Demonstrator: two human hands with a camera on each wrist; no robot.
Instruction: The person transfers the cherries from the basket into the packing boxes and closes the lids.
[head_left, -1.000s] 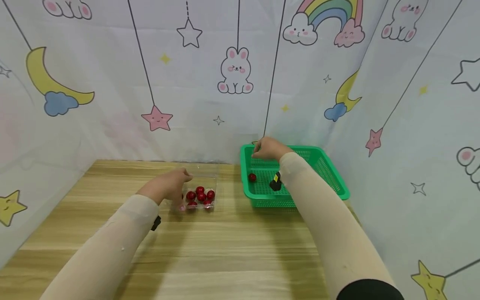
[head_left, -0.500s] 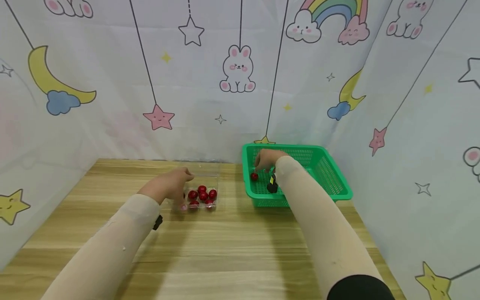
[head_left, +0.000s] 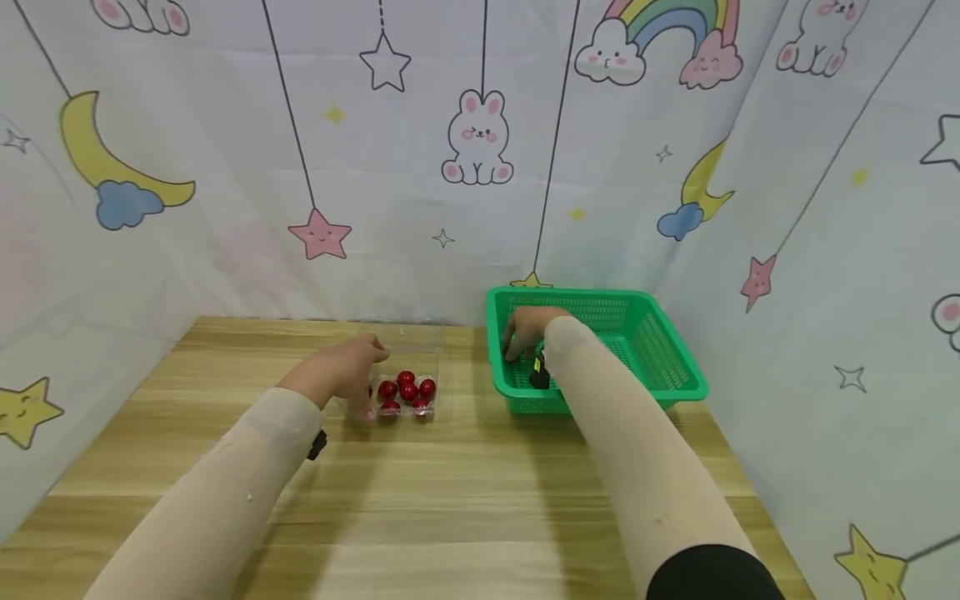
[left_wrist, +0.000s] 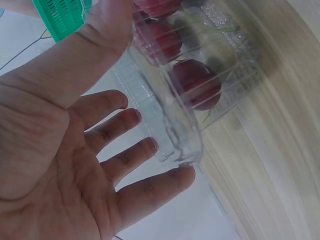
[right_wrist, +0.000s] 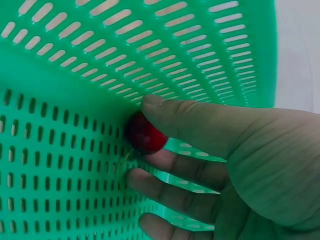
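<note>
My right hand reaches down into the left end of the green plastic basket. In the right wrist view its thumb and index finger pinch a dark red cherry with a thin green stem, low by the basket's slotted wall; the hand hides this cherry in the head view. My left hand holds the left end of a clear plastic box. Several red cherries lie in the box. Seen from the left wrist, the fingertips meet the box's rim and the thumb overlaps its edge.
Box and basket stand apart on a wood-grain table, the basket to the right. Behind and beside the table hangs a white cloth printed with stars, moons and rabbits. The box's clear lid leans back behind its tray.
My right hand has moved down from above the basket's rim to the cherry at its left end and now pinches it. The left hand has stayed at the box.
</note>
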